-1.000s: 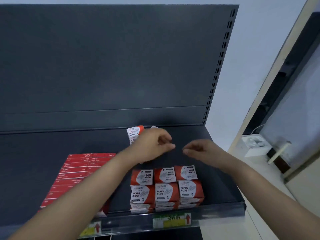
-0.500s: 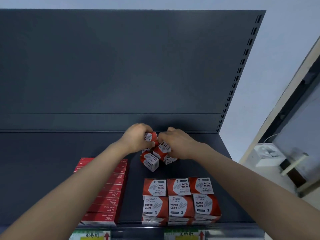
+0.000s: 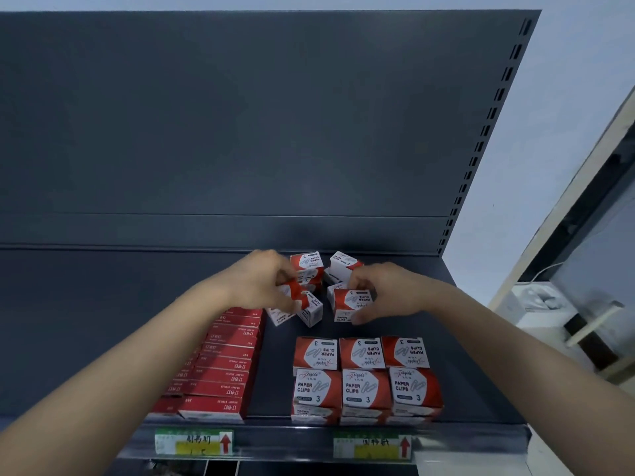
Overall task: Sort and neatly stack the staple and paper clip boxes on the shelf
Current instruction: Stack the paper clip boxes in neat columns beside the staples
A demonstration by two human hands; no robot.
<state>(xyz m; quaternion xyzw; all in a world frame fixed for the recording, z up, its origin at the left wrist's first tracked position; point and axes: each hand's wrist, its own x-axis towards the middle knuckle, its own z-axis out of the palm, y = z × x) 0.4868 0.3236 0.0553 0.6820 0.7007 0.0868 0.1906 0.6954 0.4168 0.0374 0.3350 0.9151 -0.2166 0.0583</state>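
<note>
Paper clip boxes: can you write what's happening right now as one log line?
left hand: gripping loose paper clip box | right hand: gripping another box | front stack: neat

Between the left hand [image 3: 263, 285] and right hand [image 3: 385, 292] loose clip boxes [image 3: 311, 305] crowd the gap, some tilted; behind them more boxes stand near the back panel [image 3: 240, 132], leaving little room there; just below the hands a bare strip of shelf [image 3: 275, 372] runs forward between the staple boxes [image 3: 220, 369] and the stacked clip boxes [image 3: 364, 376]; left of the left hand the shelf lies open; right of the right hand a narrow bare margin reaches the shelf's edge.
</note>
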